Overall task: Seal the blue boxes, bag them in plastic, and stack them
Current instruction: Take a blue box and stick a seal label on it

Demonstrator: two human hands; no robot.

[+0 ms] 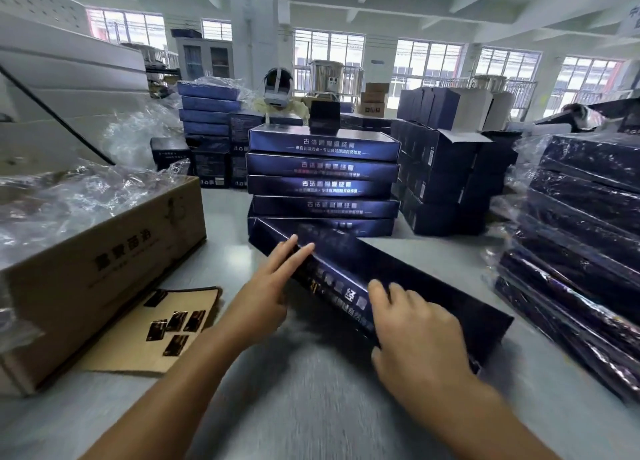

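Note:
A long, flat blue box (408,279) lies slanted on the grey table (311,407), tipped toward me, its far end against a stack of blue boxes (323,179). My left hand (266,286) touches its near edge with straight fingers. On the box's near side, closer to me, my right hand (412,324) rests with its fingers laid over the edge. Boxes wrapped in clear plastic form a bagged stack (581,252) at the right.
A brown carton (104,269) full of clear plastic bags stands at the left, with a cardboard sheet (156,331) carrying several dark stickers in front of it. More dark boxes (446,175) stand behind. A person wearing a headset (277,91) sits across the table.

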